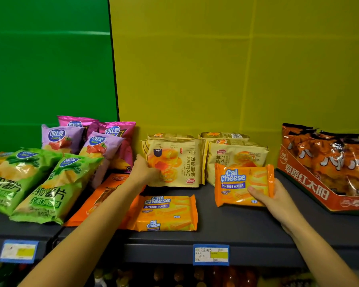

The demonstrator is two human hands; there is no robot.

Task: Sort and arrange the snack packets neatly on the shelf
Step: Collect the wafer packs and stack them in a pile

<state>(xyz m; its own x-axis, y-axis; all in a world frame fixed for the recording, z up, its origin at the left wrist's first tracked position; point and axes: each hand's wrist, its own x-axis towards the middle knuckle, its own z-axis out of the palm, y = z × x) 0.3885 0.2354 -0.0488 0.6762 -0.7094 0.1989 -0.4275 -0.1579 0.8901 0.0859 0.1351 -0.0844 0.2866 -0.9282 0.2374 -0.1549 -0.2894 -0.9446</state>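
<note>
My left hand (142, 169) grips the lower left corner of a cream croissant packet (179, 162) standing on the grey shelf (236, 224). My right hand (272, 195) holds an orange Cal Cheese wafer packet (238, 184) upright by its right edge, in front of a second stack of croissant packets (236, 154). Two more Cal Cheese packets (166, 213) lie flat, stacked, near the shelf's front. Another orange packet (100, 195) lies flat under my left forearm.
Green chip bags (33, 183) lean at the left, with pink and purple chip bags (87, 139) behind them. An open red display carton (311, 185) of orange bags fills the right. Blue price tags (210, 254) hang on the shelf edge. Bottles show on the shelf below.
</note>
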